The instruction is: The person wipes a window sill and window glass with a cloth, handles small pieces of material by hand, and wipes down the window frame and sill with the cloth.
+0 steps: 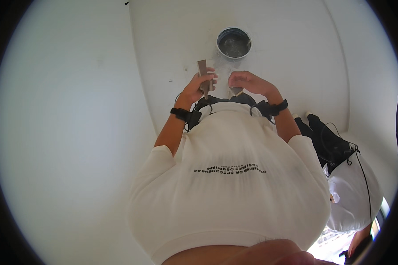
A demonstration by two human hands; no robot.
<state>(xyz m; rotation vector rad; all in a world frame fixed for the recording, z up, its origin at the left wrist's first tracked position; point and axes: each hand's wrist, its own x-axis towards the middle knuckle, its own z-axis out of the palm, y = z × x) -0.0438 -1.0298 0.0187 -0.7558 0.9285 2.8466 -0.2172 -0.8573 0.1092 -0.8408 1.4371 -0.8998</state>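
My left hand (199, 84) is closed around a flat, brownish tool (203, 74), possibly a plastering trowel. Its long narrow face points away from me, and a paler part shows between my fingers. To the right, my right hand (250, 82) is bent at the wrist and grips a small grey blade-like piece (236, 90) with a pale edge, perhaps a scraper. Most of its grip is hidden by my fingers. A gap separates both hands at waist height. Beyond them a round bucket (234, 57) holds dark grey contents.
A white wall (69, 116) rises close on my left. The pale floor (285, 49) has grey smudges near the bucket. At my right stands another person (351, 198) in a white top and dark trousers, with a cable hanging alongside. A bright opening (331, 243) lies behind.
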